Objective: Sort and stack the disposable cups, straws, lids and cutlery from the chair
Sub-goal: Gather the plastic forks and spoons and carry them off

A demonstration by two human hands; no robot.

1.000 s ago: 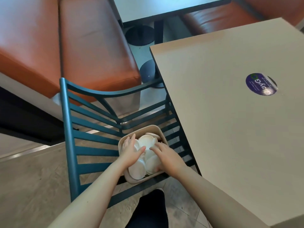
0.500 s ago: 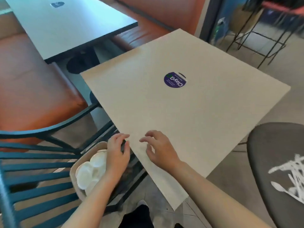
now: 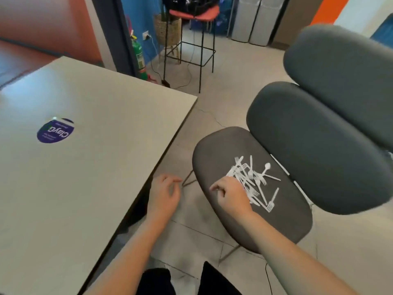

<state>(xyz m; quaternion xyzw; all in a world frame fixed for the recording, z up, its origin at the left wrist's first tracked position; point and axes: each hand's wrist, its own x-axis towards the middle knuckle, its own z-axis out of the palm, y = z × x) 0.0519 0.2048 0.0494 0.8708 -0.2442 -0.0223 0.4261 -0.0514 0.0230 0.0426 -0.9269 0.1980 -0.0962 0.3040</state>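
A loose heap of white plastic cutlery (image 3: 254, 180), mostly forks with a spoon, lies on the seat of a dark grey padded chair (image 3: 214, 154). My right hand (image 3: 231, 195) hovers over the left edge of the heap with loosely curled fingers; I cannot tell whether it touches any piece. My left hand (image 3: 164, 198) hangs in the air between the table edge and the chair, fingers relaxed, holding nothing.
A beige table (image 3: 89, 167) with a round purple sticker (image 3: 55, 130) fills the left. A second grey chair back (image 3: 344, 67) stands at the right. A black-framed stool (image 3: 192, 37), a basket and a green extinguisher stand farther back on the tiled floor.
My view swung right from the blue slatted chair and its tray of white lids to the grey chair. Both hands left the tray; my right hand now reaches the cutlery heap.
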